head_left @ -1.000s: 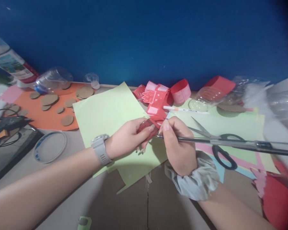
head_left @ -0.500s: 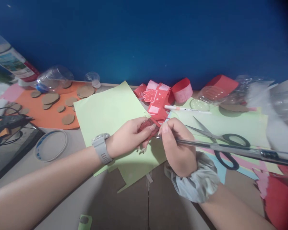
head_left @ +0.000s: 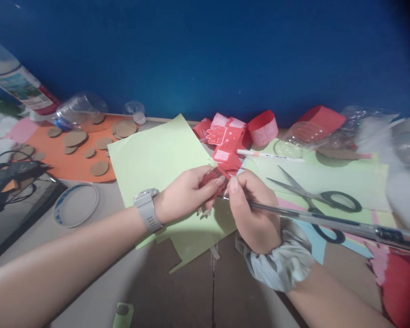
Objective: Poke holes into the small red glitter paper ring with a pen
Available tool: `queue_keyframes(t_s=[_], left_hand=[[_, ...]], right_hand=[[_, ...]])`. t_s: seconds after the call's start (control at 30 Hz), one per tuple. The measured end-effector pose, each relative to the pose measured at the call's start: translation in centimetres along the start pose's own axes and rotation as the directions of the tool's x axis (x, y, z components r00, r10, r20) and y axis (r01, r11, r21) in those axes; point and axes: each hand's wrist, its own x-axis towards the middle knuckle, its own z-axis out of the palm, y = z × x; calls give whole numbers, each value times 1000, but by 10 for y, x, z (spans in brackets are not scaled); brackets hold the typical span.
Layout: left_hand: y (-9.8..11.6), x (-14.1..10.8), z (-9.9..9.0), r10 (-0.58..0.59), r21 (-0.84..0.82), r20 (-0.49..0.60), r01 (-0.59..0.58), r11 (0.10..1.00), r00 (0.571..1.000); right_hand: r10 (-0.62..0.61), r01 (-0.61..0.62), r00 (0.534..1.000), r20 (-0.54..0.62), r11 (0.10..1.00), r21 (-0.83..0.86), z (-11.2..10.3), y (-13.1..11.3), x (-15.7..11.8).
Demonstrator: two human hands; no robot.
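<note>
My left hand [head_left: 182,193], with a grey watch at the wrist, pinches a small red paper piece [head_left: 212,175] covered in dark marks. Fingers and thumb hide part of that piece. In my right hand [head_left: 254,212] is a slim pen [head_left: 314,218], gripped close to its tip, which touches or nearly touches the red piece; its long barrel points right. Both hands are over a light green paper sheet [head_left: 153,155]. Just beyond them lie red and pink paper cut-outs [head_left: 229,139] and a white marker [head_left: 269,156]. Scissors [head_left: 341,200] with black handles lie spread beyond the pen.
Cardboard discs [head_left: 75,137] rest on orange paper [head_left: 59,161] at the left. Nearby are a tape roll [head_left: 58,212], a black glue gun [head_left: 17,175] and plastic bottles [head_left: 82,109]. Red paper [head_left: 403,287] lies at the right. A blue wall [head_left: 198,59] closes the back.
The pen's rear end has dipped slightly, while its tip stays by the red piece. Both hands keep their grips. The whole view has shifted a little.
</note>
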Motion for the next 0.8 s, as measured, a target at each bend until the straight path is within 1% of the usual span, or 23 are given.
queue_keyframes(t_s=[0.07, 0.17, 0.3, 0.4, 0.53, 0.57, 0.6, 0.67, 0.73, 0.8], left_hand=[[0, 0, 0, 1, 1, 1, -1, 1000, 1000], [0, 0, 0, -12, -15, 9, 12, 1000, 1000], [0, 0, 0, -4, -3, 5, 4, 1000, 1000], [0, 0, 0, -6, -17, 12, 6, 1000, 1000], [-2, 0, 0, -1, -12, -2, 1, 1000, 1000], [-2, 0, 0, 1, -16, -3, -1, 1000, 1000], [-3, 0, 0, 1, -26, 0, -1, 1000, 1000], [-4, 1, -1, -2, -62, 16, 3, 998, 1000], [-6, 1, -2, -5, -124, 30, 9, 992, 1000], [-6, 0, -3, -9, -227, 26, 15, 974, 1000]], right_hand=[[-1, 1, 1000, 12, 1000, -9, 0, 0, 0], [-2, 2, 1000, -11, 1000, -8, 0, 0, 0], [-7, 7, 1000, 16, 1000, -15, 0, 1, 0], [-2, 2, 1000, -14, 1000, -3, 0, 0, -1], [3, -3, 999, 39, 1000, 11, 0, -2, -1], [11, -11, 1000, 27, 1000, 27, 0, -2, -1], [25, -25, 1000, -10, 998, 58, 0, -1, 0], [82, -60, 988, -130, 985, 161, 2, 1, 1], [151, -82, 957, -247, 960, 267, 4, 3, 3], [205, -97, 926, -317, 940, 327, 5, 2, 6]])
